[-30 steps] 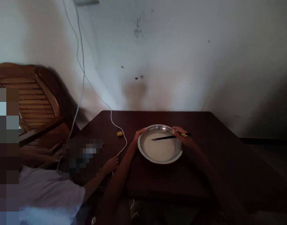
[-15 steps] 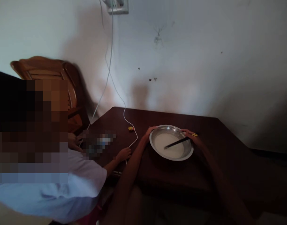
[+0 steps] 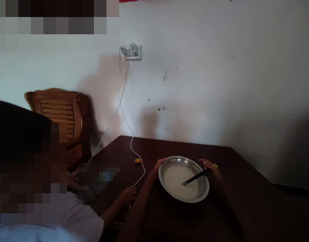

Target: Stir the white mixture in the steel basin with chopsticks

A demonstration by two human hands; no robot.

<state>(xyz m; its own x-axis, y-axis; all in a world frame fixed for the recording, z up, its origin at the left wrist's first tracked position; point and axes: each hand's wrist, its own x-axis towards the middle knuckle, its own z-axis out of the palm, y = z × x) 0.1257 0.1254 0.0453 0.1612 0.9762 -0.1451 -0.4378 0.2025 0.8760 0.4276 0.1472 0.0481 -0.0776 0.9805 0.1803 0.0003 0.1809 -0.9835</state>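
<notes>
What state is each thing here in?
Metal bowl: uncovered, partly filled.
Dark chopsticks: tilted, tips in pale mixture.
Left hand: curved against the bowl's side.
Right hand: touching the chopsticks, grip unclear.
Other person's hand: closed around white cable.
Wall socket: two plugs in.
Wooden chair: upright, partly hidden.

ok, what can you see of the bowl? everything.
The bowl is round and wide, shiny silver like metal, with a flat pale rim. It is partly filled with milky-white liquid. It appears upright on the dark table, its base in shadow. The left hand touches its left side; chopsticks in the right hand slant over its right side to the liquid. Whether that hand touches it is unclear.
</notes>
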